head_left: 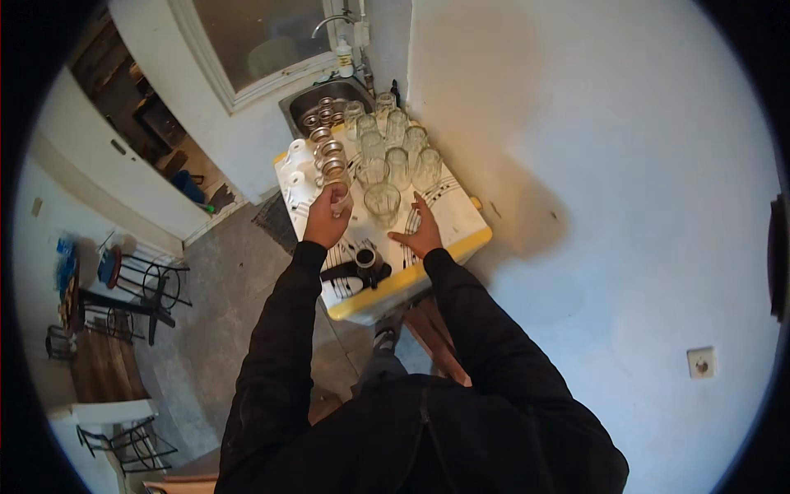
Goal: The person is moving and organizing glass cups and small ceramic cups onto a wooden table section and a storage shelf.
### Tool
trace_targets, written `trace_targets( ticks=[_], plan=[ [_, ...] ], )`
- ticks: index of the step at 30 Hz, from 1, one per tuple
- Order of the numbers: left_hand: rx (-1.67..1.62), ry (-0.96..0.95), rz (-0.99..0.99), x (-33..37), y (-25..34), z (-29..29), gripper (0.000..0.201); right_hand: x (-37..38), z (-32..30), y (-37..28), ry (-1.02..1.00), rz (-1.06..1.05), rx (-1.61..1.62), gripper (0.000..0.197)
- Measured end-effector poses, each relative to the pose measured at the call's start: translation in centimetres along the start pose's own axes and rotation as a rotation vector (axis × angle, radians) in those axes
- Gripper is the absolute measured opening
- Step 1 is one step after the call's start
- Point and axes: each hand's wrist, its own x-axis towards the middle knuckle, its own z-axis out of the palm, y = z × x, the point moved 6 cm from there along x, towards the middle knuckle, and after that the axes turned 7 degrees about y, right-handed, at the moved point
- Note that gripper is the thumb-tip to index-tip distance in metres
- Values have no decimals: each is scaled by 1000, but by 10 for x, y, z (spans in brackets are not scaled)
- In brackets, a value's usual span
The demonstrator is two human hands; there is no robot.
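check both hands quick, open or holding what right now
Left hand: closed on a small clear glass.
Right hand: open, holding nothing, near a large clear glass.

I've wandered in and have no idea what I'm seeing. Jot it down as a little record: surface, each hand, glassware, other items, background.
Surface: white tabletop with black musical-note patterns and yellow edging
Left hand: fingers around a small clear cup
Right hand: open, beside the nearest large clear glass
Glassware: other large clear glasses grouped toward the far end; smaller cups lined up to their left
Other items: white cups at the left edge; black-handled object, exact kind unclear
Background: metal sink beyond the table
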Motion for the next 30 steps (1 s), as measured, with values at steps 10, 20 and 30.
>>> trace_targets(
  ticks=[10, 20, 30],
  plan=[
    [287, -558, 166, 127, -69, 81, 101, 43, 57, 19, -102, 164, 86, 97],
    [78, -408, 69, 121, -52, 63, 95, 27, 10, -1, 85, 50, 58, 89],
    [-593, -224, 223, 63, 62, 5, 97, -85, -145, -41, 389, -29, 102, 91]
  ],
)
